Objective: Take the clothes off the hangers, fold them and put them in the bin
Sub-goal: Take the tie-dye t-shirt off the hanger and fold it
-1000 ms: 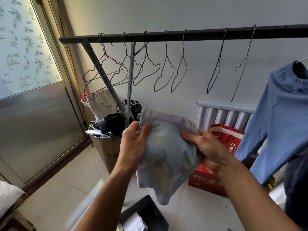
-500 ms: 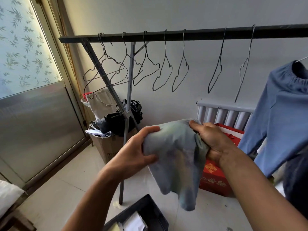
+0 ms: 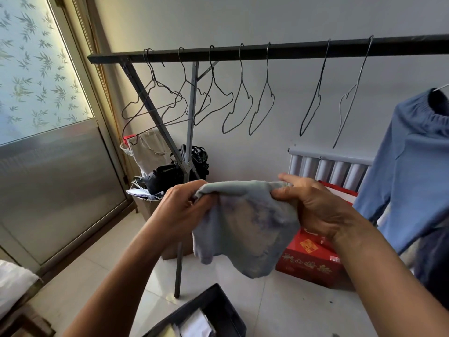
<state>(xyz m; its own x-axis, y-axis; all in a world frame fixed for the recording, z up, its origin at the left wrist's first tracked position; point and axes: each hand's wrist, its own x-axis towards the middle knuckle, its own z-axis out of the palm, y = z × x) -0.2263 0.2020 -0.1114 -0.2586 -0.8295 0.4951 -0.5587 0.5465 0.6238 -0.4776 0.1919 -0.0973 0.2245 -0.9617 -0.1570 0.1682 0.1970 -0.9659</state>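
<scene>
Garment [image 3: 245, 224], pale blue, gripped by both hands, left [image 3: 181, 212] and right [image 3: 313, 210].

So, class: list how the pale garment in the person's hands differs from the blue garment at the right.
The pale garment is gripped by the left hand and right hand; the blue garment hangs on a hanger. The pale garment is bunched; the blue garment hangs long. Both are cloth, neither in the bin.
</scene>
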